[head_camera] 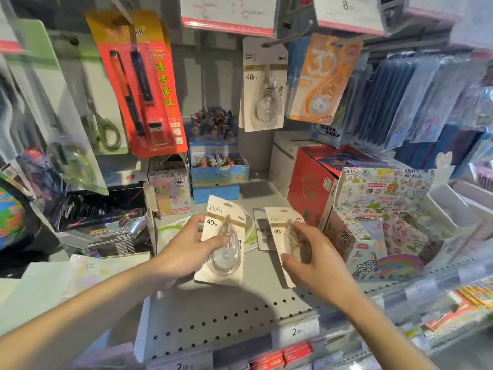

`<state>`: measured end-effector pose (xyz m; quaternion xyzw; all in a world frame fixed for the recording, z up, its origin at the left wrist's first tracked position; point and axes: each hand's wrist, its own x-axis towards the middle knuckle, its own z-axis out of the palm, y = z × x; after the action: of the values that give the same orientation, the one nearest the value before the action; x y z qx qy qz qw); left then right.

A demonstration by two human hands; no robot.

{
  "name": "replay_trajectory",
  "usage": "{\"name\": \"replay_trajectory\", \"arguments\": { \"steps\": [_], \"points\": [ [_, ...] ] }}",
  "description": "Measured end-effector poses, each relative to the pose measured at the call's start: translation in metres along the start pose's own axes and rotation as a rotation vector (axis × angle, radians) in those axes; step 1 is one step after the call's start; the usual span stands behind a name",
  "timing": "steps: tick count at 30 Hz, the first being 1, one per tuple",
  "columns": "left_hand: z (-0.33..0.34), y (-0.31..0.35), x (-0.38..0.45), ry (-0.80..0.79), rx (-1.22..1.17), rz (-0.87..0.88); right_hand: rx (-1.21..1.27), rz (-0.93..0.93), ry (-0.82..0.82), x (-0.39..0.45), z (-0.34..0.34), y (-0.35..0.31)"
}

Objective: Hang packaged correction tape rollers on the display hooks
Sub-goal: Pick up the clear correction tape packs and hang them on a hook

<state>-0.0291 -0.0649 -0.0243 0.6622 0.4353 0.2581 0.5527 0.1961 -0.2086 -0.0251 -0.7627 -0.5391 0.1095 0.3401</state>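
Both hands hold one packaged roller each, low over the perforated shelf (226,316). Left hand (184,252): grip clamped on the left-hand pack (222,241), thumb across the blister, fingers behind the card. Right hand (317,260): grip clamped on the right-hand pack (282,236), fingers curled over the blister; this card is tilted, top leaning left. A few more flat packs (260,231) lie on the shelf between and behind the two held ones.

Target, by judgement: the display hook (290,36) above, where a matching 40m pack (264,86) hangs already. The hook's free end points out toward the viewer.

Step in hand: lifting the packs up to the hook.

How to do it well (judgement):
- Load one card at a time; two hands converging on one hook tip will collide.
- Shift each grip lower on the card so its top edge is free. Hang holes are not discernible on the held packs; presumably near the top edge.
- Face print outward, matching the hung pack.
- Level the right-hand card before raising it.
- Mind the orange pack (324,78) just beside the target and the price tag (229,14) overhead; both could snag.
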Motion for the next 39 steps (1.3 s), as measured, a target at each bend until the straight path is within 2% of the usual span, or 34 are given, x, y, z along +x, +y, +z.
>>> {"name": "replay_trajectory", "arguments": {
  "steps": [4,10,19,22,24,28,34,39],
  "points": [
    [-0.004,0.009,-0.005,0.025,-0.1,0.02,0.174,-0.088,-0.039,0.013,-0.003,-0.028],
    [-0.018,0.019,-0.014,0.096,-0.19,0.073,0.173,-0.258,-0.145,0.026,0.019,-0.064],
    [-0.039,0.016,-0.02,0.313,-0.205,0.079,0.197,-0.362,-0.209,0.038,0.036,-0.084],
    [-0.047,0.017,-0.024,0.346,-0.171,0.11,0.254,-0.327,-0.192,0.04,0.033,-0.088],
    [-0.053,0.02,-0.026,0.345,-0.169,0.142,0.295,-0.229,-0.197,0.044,0.028,-0.092],
    [-0.063,0.024,-0.029,0.324,-0.119,0.223,0.508,-0.067,-0.325,0.051,0.019,-0.1],
    [-0.066,0.031,-0.033,0.256,-0.101,0.329,0.638,-0.027,-0.305,0.048,0.006,-0.103],
    [-0.059,0.053,-0.039,0.276,-0.081,0.425,0.69,-0.102,-0.265,0.05,-0.022,-0.091]
  ]
}}
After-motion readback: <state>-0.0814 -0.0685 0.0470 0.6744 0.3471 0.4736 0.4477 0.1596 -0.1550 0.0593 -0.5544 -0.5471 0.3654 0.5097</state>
